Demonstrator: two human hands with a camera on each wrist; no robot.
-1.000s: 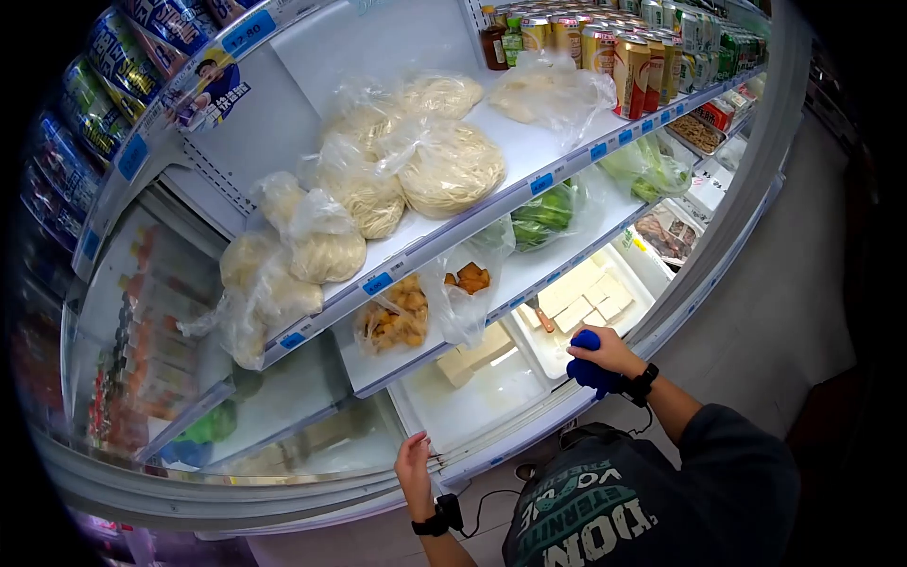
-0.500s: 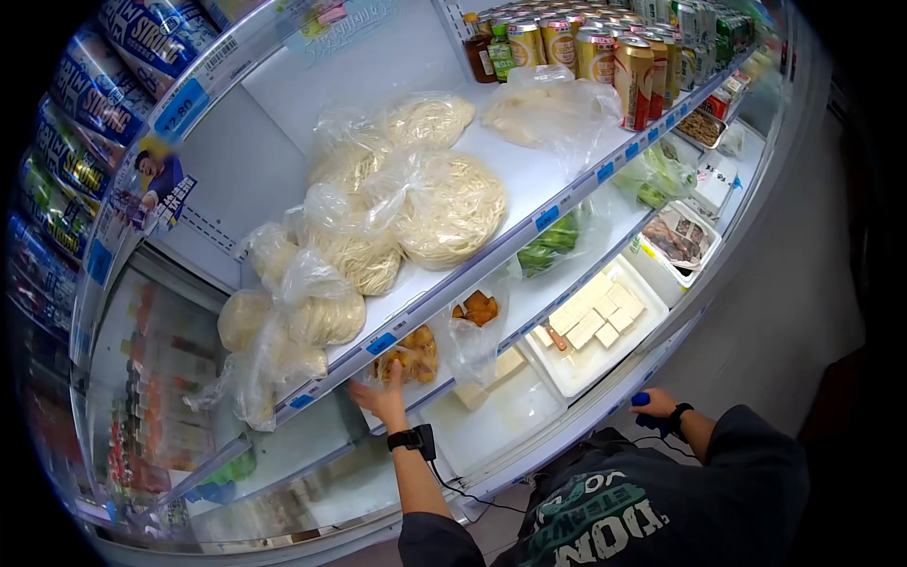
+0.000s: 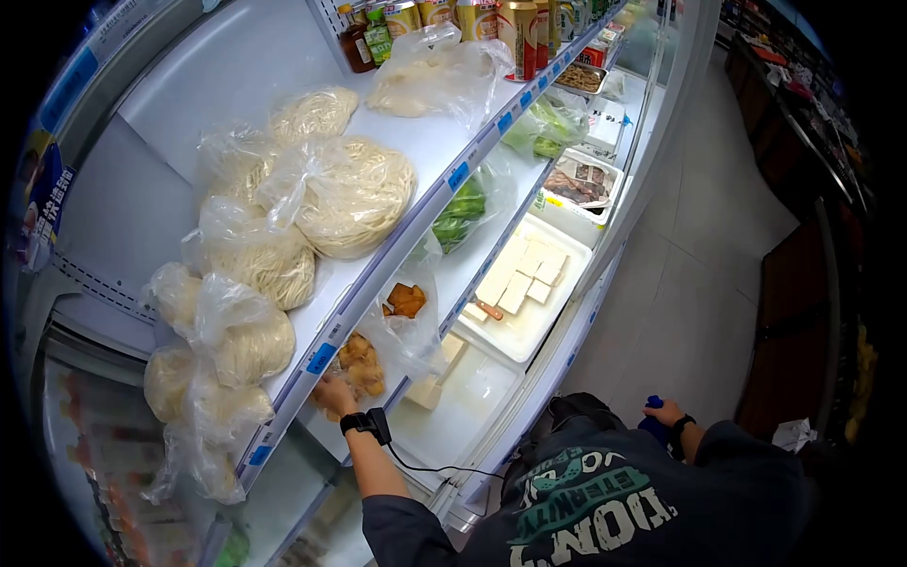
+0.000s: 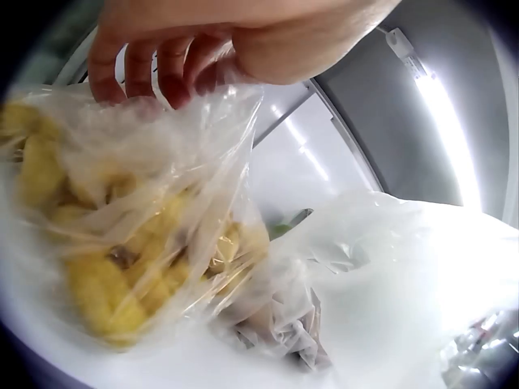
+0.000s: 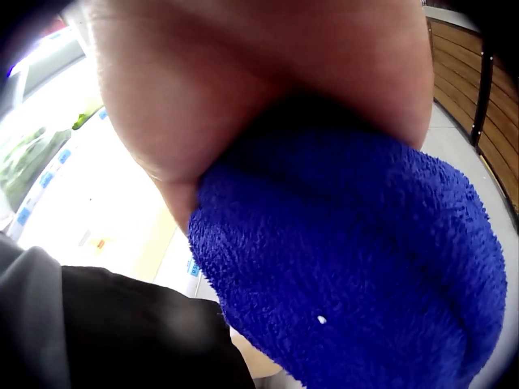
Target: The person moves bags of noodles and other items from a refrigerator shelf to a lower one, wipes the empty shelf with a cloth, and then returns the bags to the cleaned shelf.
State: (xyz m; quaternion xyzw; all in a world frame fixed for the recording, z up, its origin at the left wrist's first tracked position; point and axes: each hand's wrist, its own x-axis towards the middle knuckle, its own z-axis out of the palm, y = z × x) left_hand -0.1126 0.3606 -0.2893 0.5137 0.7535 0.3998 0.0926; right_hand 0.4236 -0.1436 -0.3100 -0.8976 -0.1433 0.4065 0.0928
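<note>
In the head view my left hand (image 3: 335, 397) reaches under the upper shelf's edge to a clear plastic bag of yellow-brown fried tofu puffs (image 3: 362, 365). The left wrist view shows its fingers (image 4: 172, 69) curled on the gathered top of that bag (image 4: 154, 194), the puffs lying below them. Beside it stands another clear bag (image 3: 406, 345) with darker brown pieces. Down by the body, my right hand (image 3: 669, 413) grips a blue cloth (image 5: 349, 243), which is fluffy and bunched; most of its fingers are hidden.
Bagged noodles (image 3: 354, 203) crowd the upper shelf, with cans (image 3: 518, 38) behind. A white tray (image 3: 576, 248) of tofu blocks and an orange-handled tool (image 3: 489, 310) sits low, next to another white tray (image 3: 477, 402). The cooler's front rail (image 3: 553, 378) runs between body and trays.
My left hand has risen from the cooler's front edge to the bag of tofu puffs. The right hand, with the blue cloth, has drawn back from the tofu tray. The head view has turned right.
</note>
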